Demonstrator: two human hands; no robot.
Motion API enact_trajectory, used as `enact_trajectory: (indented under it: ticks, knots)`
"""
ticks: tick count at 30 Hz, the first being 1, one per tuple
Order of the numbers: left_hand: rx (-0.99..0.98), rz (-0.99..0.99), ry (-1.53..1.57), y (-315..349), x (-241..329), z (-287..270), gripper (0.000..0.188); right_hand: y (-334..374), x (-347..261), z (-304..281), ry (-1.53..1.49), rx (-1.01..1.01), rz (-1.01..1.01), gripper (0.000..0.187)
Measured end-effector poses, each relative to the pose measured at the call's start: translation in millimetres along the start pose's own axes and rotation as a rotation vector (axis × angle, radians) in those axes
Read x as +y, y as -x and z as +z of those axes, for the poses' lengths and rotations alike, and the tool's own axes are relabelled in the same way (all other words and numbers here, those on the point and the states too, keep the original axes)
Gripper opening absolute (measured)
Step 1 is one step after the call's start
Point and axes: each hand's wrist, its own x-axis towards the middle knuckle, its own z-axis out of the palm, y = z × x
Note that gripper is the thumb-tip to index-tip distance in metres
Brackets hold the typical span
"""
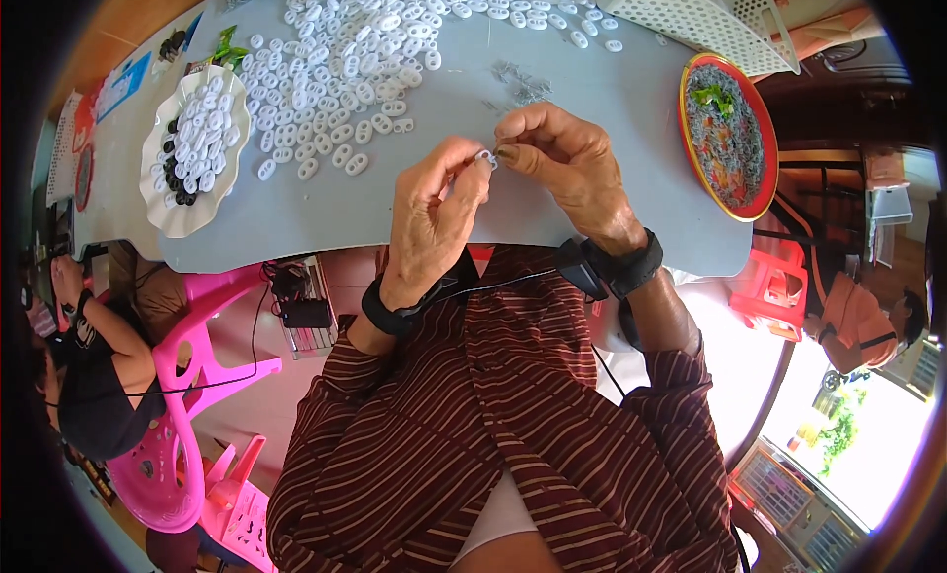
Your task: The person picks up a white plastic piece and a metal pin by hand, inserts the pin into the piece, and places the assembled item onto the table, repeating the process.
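Observation:
Over the near part of the grey table, my left hand [435,210] pinches a small white oval plastic piece with two holes [485,158] between thumb and fingers. My right hand [564,167] meets it at the fingertips, its thumb and forefinger pressed together. Whatever sits in that right pinch is too small to make out. Many loose white two-holed pieces [335,100] spread across the table beyond my left hand. Just past my right hand lies a small heap of thin metal bits [521,82].
At left stands a wavy-edged white dish [156,200] of white and black pieces. A red-rimmed tray [767,183] with grey metal bits is at right, below a white perforated basket [695,21]. Another person [104,376] sits at left by a pink chair [187,435]; a red stool [772,292] stands right.

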Motion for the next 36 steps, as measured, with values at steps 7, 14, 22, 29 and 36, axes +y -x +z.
enact_trajectory:
  ticks: [7, 14, 22, 29, 36]
  knots:
    - [-0.014, 0.034, -0.015, 0, -3, 0, 0.012, 1, 3, 1, -0.015, 0.015, -0.023, 0.016]
    - [-0.001, 0.113, -0.038, 0, -6, 2, 0.012, 1, 4, 1, -0.022, 0.018, -0.028, 0.015]
    - [-0.001, 0.113, -0.084, 0, -7, 3, 0.014, 1, 3, 4, 0.052, 0.011, -0.067, 0.014]
    - [-0.120, -0.009, -0.040, 3, 0, -7, 0.020, 5, -8, -2, 0.160, -0.026, -0.003, 0.013]
    - [-0.126, -0.013, 0.056, 4, -5, 1, 0.014, 8, -13, -1, 0.309, -0.005, 0.033, 0.017]
